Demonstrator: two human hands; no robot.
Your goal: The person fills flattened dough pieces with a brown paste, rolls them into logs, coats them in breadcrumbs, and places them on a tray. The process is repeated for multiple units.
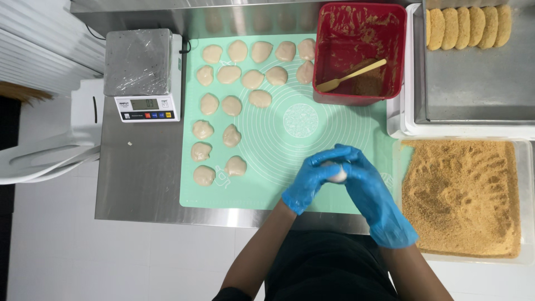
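- Both hands wore blue gloves and met over the near right part of the mat; the left hand and the right hand cupped one pale dough piece between them, the grip clenched around it so only a small patch showed.
- Under the grip lay one mint-green silicone mat printed with white rings, spread on the steel desk.
- Just right of the grip stood one clear tray of brown breadcrumbs, its surface marked with finger tracks.
- Left of the grip and further up the mat lay the shaped dough pieces, twenty by my count, in loose rows: two nearest, then two, two, three, five, and five along the far edge, with one more tucked at the right end.
- Beyond the grip sat one red tub, smeared inside, with one wooden spoon resting in it.
- Far right of the grip, one steel tray held five crumbed patties in a row.
- Far left stood one digital scale, its platform wrapped in film.
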